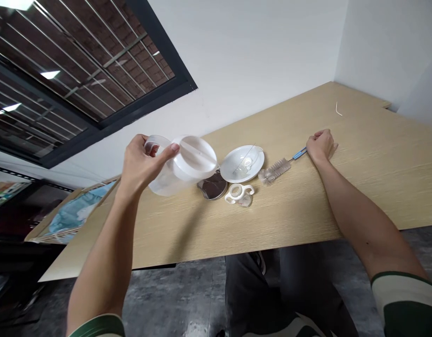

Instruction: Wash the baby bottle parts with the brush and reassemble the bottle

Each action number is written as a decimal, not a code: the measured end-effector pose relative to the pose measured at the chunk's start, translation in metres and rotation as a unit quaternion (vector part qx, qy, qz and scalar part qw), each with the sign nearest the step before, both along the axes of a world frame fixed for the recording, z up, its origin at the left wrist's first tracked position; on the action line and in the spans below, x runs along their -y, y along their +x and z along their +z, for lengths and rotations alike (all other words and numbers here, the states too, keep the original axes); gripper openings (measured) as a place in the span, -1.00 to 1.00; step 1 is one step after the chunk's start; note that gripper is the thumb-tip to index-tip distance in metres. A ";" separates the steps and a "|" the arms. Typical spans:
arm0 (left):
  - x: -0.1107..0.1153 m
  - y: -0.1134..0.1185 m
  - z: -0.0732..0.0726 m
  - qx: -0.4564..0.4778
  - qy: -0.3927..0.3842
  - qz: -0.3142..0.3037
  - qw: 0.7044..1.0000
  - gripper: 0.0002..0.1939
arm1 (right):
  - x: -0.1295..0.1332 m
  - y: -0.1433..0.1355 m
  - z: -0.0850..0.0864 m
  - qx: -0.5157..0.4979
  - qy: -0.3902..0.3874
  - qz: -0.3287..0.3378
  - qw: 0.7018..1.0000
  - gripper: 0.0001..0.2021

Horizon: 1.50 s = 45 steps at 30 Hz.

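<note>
My left hand [140, 161] is closed on the handle of a translucent plastic pitcher [167, 180] with a white lid, its thumb reaching to the lid's edge. The pitcher is tilted and held up at the left of the table. At the right, my right hand [320, 146] is wrapped round the blue handle of a bottle brush [275, 171], whose bristles point left. Between the hands are a white bowl [233, 161] with a clear piece in it, a small white two-handled cup or bottle part [239, 193], and a dark round metal-rimmed object [216, 185].
The light wooden table [272, 224] runs along a white wall. A thin white strip [337, 109] lies toward its far right. Beyond the left end stands a wooden-framed crib-like box [71, 215] with blue cloth. A barred window [96, 56] is above.
</note>
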State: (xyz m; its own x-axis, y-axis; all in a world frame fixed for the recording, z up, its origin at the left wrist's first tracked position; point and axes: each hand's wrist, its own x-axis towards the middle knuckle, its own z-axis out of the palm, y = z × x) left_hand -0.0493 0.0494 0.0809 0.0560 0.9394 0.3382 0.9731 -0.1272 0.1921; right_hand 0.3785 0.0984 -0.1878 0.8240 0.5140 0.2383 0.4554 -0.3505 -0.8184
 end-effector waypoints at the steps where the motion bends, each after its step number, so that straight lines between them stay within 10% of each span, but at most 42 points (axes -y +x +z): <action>1: -0.004 0.001 -0.001 0.024 0.030 -0.011 0.999 -0.46 | 0.000 0.000 0.000 0.001 -0.001 -0.001 1.000 -0.79; 24: -0.080 0.135 -0.048 -0.078 0.032 -0.235 0.968 -0.27 | 0.002 -0.002 0.003 0.010 -0.032 0.014 0.999 -0.79; 39: -0.101 0.089 -0.036 -0.117 0.005 -0.148 0.982 -0.24 | 0.003 -0.007 0.009 0.045 -0.002 0.035 0.998 -0.72; 45: -0.097 0.071 -0.033 -0.121 0.017 -0.141 0.982 -0.24 | 0.010 -0.049 0.039 0.149 0.022 0.314 0.938 -0.62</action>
